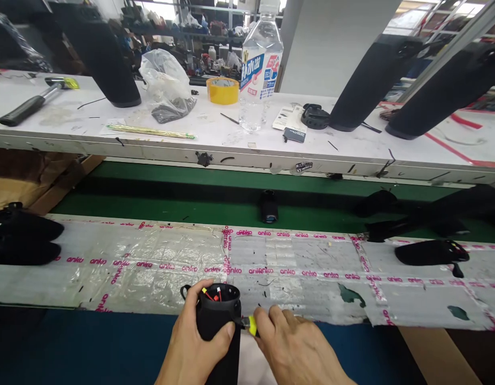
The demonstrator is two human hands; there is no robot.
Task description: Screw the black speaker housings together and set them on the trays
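Observation:
In my left hand [205,337] is a black fabric-covered speaker housing [221,307], upright with its open end facing up. Red wires with small yellow and white connectors show inside the opening, and a black loop sticks out on the left of the rim. My thumb presses the front while the fingers wrap the left side. My right hand [293,342] is closed round a yellow-handled tool [253,325] that looks like a utility knife. Its short metal tip meets the housing's right side just below the rim; most of the handle is hidden by my fingers.
A belt covered in printed tape [247,256] runs across, with black housings [432,252] at right and left and a small black cylinder [269,207] beyond. On the white shelf [215,128] stand a hammer [35,101], yellow tape roll [222,91], plastic bottle [260,69] and tall black housings [371,85].

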